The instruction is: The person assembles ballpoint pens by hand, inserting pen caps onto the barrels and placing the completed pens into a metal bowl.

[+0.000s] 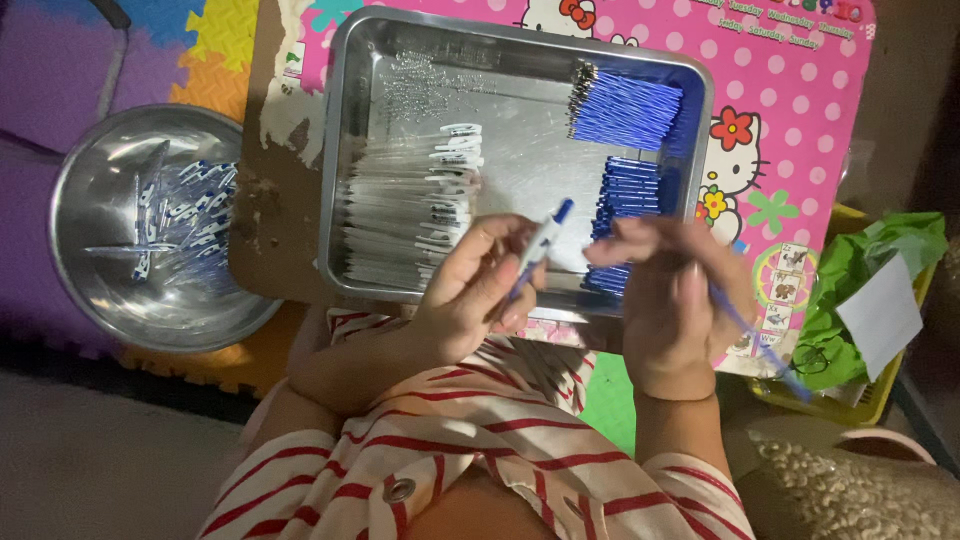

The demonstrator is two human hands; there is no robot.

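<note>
There is a single view, from a camera worn on the person's head, looking almost straight down and close over the lap. The red-and-white striped sleeves (450,440) enter from the bottom edge, the rectangular steel tray (400,60) on the pink cartoon-printed board (780,90) fills the upper middle, and the round steel bowl (100,290) sits at the left edge on coloured foam mats (225,50).

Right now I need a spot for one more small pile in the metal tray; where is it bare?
The tray shows bare metal down its middle, between the clear barrels and the blue refills, and along the top beside the tiny springs. The near edge is crowded by the left hand and right hand.
</note>
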